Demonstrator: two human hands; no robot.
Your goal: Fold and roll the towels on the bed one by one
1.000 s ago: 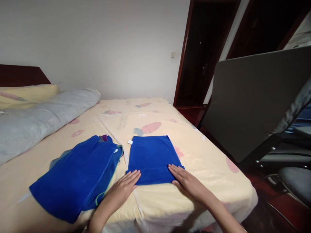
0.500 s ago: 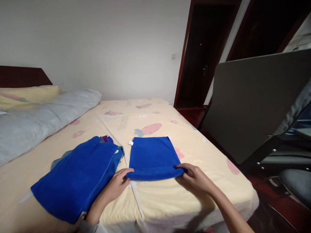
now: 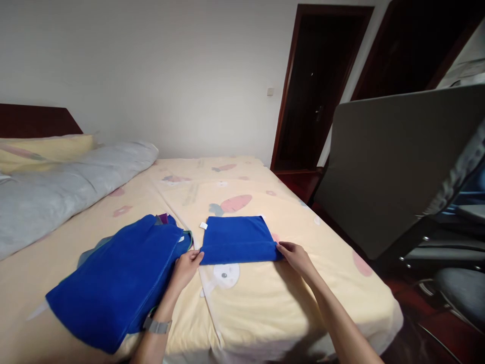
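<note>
A blue cloth (image 3: 237,237) lies on the bed with its near edge folded over in a wide band and a small white tag at its far left corner. My left hand (image 3: 188,266) pinches the near left corner of this fold between thumb and fingers. At the opposite end, my right hand (image 3: 296,257) grips the near right corner, fingers closed on the fabric. Left of the folded cloth, a loose pile of blue cloths (image 3: 117,278) rests beside my left forearm, a bit of purple showing at its top.
A cream bedsheet (image 3: 265,303) with carrot prints covers the bed. The rolled grey quilt (image 3: 79,184) and a yellow pillow (image 3: 49,151) lie at the left. Past the bed's right edge stand a large grey panel (image 3: 390,167) and a dark stool (image 3: 462,288).
Both hands have moved away from me, carrying the near edge of the blue cloth with them. The folded band is wider and the cloth shorter; a printed white animal now shows in front.
</note>
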